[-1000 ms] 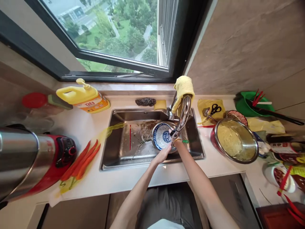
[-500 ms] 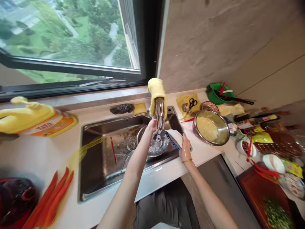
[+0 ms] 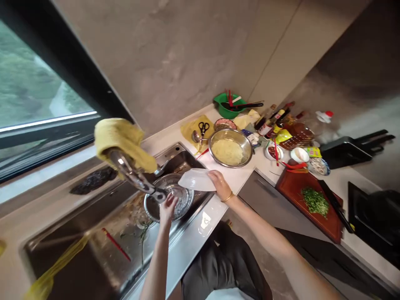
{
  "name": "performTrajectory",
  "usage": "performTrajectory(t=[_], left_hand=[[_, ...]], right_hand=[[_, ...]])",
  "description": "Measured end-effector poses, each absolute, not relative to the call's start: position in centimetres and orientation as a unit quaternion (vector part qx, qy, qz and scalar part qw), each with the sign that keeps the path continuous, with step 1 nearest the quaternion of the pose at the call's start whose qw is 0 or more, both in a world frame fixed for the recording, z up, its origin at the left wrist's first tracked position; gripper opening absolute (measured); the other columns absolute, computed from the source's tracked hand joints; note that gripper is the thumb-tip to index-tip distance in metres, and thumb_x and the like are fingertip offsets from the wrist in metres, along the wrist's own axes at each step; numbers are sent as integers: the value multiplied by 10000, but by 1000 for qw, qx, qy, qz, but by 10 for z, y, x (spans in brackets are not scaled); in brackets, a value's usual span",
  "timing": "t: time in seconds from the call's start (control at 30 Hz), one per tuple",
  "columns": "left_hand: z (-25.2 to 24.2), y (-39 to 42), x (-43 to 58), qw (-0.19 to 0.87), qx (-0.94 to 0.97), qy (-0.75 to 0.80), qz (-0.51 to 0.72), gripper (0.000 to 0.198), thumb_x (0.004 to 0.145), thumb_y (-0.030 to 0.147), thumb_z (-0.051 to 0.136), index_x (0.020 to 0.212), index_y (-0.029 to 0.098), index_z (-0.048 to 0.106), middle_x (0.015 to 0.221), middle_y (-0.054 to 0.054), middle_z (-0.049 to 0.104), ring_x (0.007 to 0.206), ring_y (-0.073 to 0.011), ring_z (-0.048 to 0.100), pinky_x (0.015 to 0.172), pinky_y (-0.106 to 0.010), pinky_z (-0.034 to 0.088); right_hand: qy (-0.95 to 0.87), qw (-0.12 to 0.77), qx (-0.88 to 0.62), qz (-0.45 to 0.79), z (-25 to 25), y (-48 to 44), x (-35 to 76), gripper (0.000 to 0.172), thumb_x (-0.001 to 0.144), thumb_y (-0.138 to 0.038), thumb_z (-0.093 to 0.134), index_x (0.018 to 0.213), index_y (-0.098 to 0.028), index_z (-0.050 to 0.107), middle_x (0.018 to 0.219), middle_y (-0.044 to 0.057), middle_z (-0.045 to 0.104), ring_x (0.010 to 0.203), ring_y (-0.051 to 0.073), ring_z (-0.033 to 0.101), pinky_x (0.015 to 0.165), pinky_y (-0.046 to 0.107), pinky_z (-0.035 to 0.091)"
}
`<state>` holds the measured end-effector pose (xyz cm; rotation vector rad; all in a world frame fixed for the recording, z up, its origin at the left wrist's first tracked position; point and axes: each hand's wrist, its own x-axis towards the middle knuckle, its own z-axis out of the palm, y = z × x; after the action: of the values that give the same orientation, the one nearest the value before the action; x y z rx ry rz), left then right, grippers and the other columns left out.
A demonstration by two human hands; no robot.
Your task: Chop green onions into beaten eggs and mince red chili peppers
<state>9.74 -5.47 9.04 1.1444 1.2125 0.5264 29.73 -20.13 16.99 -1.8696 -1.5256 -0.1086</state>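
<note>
My right hand point(image 3: 219, 184) grips the rim of a white bowl point(image 3: 195, 180), held tilted, almost upside down, over the right edge of the sink point(image 3: 93, 254). My left hand point(image 3: 167, 208) reaches up under the faucet spout point(image 3: 135, 177), its fingers closed near the nozzle; what they touch is hard to tell. A yellow cloth point(image 3: 120, 139) is draped over the faucet. Below the spout a steel basin point(image 3: 170, 204) sits in the sink.
A steel bowl of pale shredded food point(image 3: 230, 152), scissors point(image 3: 203, 127) on a yellow cloth, a green basin point(image 3: 229, 106), sauce bottles point(image 3: 275, 118) and small bowls stand on the counter to the right. A red cutting board point(image 3: 308, 204) holds chopped greens and a knife. A red chopstick point(image 3: 116, 250) lies in the sink.
The view has swung right and tilted. My right hand has lifted the bowl out of the sink and turned it over. My left hand has stayed at the faucet nozzle.
</note>
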Motion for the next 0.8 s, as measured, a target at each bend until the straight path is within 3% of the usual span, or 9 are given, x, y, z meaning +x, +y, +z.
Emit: performTrajectory(t=[0.07, 0.17, 0.27, 0.37, 0.5, 0.63, 0.73, 0.8], left_hand=[[91, -81, 100, 668, 519, 496, 197, 744, 661, 407, 719, 1313, 227, 409, 1229, -127, 561, 1086, -233, 565, 854, -317, 470], [110, -118, 116, 752, 503, 401, 146, 753, 732, 542, 592, 1364, 249, 305, 1157, -119, 596, 850, -201, 655, 646, -277, 504], [140, -150, 145, 802, 486, 334, 98, 654, 764, 537, 551, 1307, 229, 357, 953, -65, 643, 717, -195, 667, 516, -246, 474], [161, -181, 183, 816, 491, 304, 19, 592, 742, 473, 604, 1248, 241, 402, 875, -23, 634, 668, -190, 670, 492, -246, 487], [157, -236, 247, 768, 530, 360, -23, 559, 701, 371, 674, 1189, 204, 458, 936, -65, 636, 636, -171, 649, 508, -291, 538], [145, -302, 317, 725, 576, 377, 29, 412, 721, 289, 645, 1098, 163, 538, 1100, -102, 593, 791, -189, 625, 531, -304, 560], [145, -346, 375, 708, 614, 345, 49, 411, 742, 288, 617, 1125, 164, 534, 1131, -102, 585, 839, -197, 619, 593, -327, 572], [149, -372, 415, 690, 646, 319, 70, 424, 751, 295, 605, 1148, 169, 524, 1136, -101, 588, 870, -201, 620, 635, -328, 573]], right_hand=[[-488, 450, -748, 16, 169, -202, 295, 630, 739, -42, 410, 1348, -182, 324, 1227, 114, 476, 1192, 197, 419, 1007, 380, 383], [-253, 610, -745, 100, 158, -217, 297, 595, 695, -58, 399, 1279, -171, 379, 1093, 72, 570, 1028, 174, 529, 950, 353, 416], [-51, 708, -677, 194, 140, -254, 305, 514, 620, -101, 453, 1126, -188, 484, 934, 11, 628, 890, 182, 573, 850, 351, 468], [81, 747, -609, 256, 125, -305, 317, 472, 555, -125, 500, 1021, -192, 532, 804, -14, 637, 779, 201, 587, 744, 363, 497], [95, 773, -590, 214, 124, -377, 347, 504, 567, -176, 591, 1068, -211, 540, 896, 0, 652, 864, 210, 583, 831, 386, 468], [-23, 751, -621, 222, 134, -466, 403, 479, 673, -359, 645, 1124, -235, 543, 1115, 38, 616, 1021, 211, 553, 927, 388, 415], [-51, 670, -716, 189, 132, -568, 458, 458, 772, -457, 532, 1174, -237, 523, 1230, 72, 556, 1117, 218, 512, 953, 398, 388], [-12, 559, -823, 94, 125, -648, 493, 466, 792, -385, 503, 1218, -197, 490, 1271, 106, 518, 1177, 227, 461, 993, 402, 340]])
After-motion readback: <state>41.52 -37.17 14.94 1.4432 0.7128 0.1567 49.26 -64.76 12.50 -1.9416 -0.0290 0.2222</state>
